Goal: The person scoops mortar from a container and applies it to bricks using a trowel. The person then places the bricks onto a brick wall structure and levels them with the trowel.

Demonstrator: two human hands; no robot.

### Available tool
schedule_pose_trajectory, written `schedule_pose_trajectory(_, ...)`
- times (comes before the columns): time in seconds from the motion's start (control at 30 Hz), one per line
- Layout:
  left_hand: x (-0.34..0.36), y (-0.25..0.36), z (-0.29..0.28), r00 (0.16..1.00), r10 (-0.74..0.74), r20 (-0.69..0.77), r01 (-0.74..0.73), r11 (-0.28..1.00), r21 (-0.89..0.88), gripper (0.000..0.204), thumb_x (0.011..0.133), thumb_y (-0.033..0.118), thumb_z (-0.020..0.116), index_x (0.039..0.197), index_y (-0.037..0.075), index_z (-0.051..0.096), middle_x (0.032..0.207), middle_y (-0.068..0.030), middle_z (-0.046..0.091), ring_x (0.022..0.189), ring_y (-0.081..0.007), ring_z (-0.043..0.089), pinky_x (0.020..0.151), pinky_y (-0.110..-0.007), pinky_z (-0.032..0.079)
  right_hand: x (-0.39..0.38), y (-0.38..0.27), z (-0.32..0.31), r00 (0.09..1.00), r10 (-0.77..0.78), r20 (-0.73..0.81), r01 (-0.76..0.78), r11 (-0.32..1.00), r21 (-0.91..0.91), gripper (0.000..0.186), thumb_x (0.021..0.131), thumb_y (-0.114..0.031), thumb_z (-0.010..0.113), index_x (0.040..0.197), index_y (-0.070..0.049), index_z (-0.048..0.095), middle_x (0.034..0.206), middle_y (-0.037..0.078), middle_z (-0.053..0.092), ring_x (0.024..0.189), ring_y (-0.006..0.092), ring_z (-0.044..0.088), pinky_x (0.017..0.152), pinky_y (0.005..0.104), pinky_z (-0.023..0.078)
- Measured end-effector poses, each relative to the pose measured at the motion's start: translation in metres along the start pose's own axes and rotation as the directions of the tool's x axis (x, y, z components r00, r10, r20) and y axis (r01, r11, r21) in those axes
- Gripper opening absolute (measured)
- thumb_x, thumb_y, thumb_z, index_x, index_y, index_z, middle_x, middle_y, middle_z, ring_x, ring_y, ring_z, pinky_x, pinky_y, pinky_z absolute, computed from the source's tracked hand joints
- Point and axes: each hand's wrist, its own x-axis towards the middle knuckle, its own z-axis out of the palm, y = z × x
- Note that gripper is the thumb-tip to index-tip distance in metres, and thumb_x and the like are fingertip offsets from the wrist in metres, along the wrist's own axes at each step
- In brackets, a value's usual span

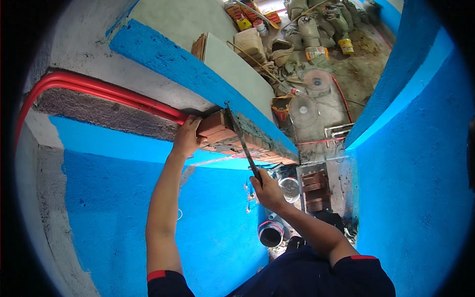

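My left hand (186, 138) grips the near end of a reddish brick (216, 126), fingers over its top and thumb against its side. This brick sits on a brick wall (257, 152) built along the blue wall beam. Held by its handle in my right hand (270, 191) is a dark trowel (242, 141). Its blade, seen nearly edge-on, reaches up to the brick's far end and appears to touch it. Grey mortar (255, 132) lies along the wall top, beside the blade.
Red pipes (111, 94) run along the wall beside my left hand. Below are a black-mouthed pipe (271, 234), a round bucket (289, 189) and stacked bricks (315, 190). Farther off stand sacks (309, 32), a yellow bucket (346, 46) and a mortar bucket (281, 106). A blue wall (415, 173) rises at right.
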Motion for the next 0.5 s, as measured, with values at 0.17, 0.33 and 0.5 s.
schedule_pose_trajectory(0.17,0.001,0.002,0.002,1.000,0.010,-0.021,-0.010,0.999,0.030,0.067,0.065,0.009,0.082,0.124,-0.002,0.052,0.118,-0.0168,0.053,0.102,-0.0369,0.057,0.084,-0.042,0.050,-0.003,-0.004,-0.008,0.998,-0.060,0.011,0.061,0.998,-0.029,0.022,0.097,-0.025,0.053,0.095,-0.005,0.046,0.062,0.015,0.056,0.056,0.0298,0.060,0.050,0.0423,0.040)
schedule_pose_trajectory(0.33,-0.003,0.000,0.004,0.999,0.008,-0.037,-0.006,0.999,0.050,0.067,0.065,0.011,0.083,0.124,0.000,0.053,0.115,-0.0159,0.053,0.100,-0.0364,0.057,0.083,-0.043,0.050,-0.015,-0.001,-0.022,0.987,-0.162,0.006,0.162,0.987,-0.003,0.021,0.096,-0.025,0.054,0.097,-0.004,0.048,0.063,0.016,0.057,0.057,0.0334,0.060,0.050,0.0437,0.040)
schedule_pose_trajectory(0.5,-0.001,0.002,0.003,1.000,-0.005,-0.026,0.007,0.999,0.052,0.067,0.065,0.011,0.082,0.124,0.001,0.053,0.115,-0.0161,0.054,0.101,-0.0367,0.057,0.083,-0.043,0.049,-0.011,0.017,-0.029,0.983,-0.137,-0.118,0.150,0.983,0.110,0.024,0.095,-0.027,0.057,0.094,-0.004,0.050,0.062,0.013,0.055,0.054,0.0271,0.057,0.050,0.0403,0.040)
